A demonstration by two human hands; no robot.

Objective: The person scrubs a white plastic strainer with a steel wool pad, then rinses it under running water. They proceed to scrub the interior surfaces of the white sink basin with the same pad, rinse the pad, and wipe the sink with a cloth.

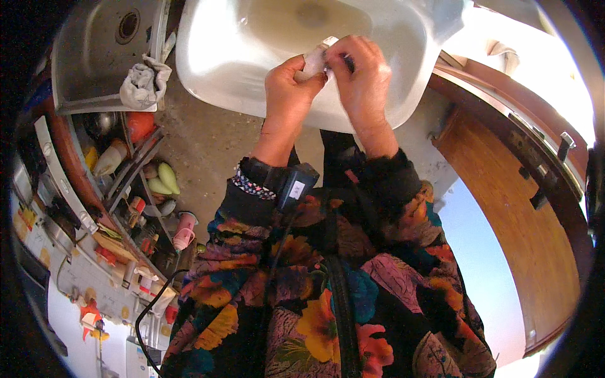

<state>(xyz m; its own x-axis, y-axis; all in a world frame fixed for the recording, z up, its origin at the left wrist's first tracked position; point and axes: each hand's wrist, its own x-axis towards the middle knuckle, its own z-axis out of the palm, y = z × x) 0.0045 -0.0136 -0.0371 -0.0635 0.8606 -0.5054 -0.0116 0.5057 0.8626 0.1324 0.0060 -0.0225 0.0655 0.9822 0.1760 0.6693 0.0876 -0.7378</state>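
Observation:
Over a large pale plastic basin that holds some cloudy water, my left hand grips a wet-looking white item, perhaps a small cloth or sock. My right hand meets it from the right with curled fingers touching its upper end. A small dark patch shows between the right fingers; what it is cannot be told. A black device with a label is strapped at my left wrist, beside a beaded cuff.
Left of the basin is a metal sink with white fabric over its corner. Below it, shelves hold kitchen goods; green vegetables and a pink bottle are beside them. A wooden door stands on the right.

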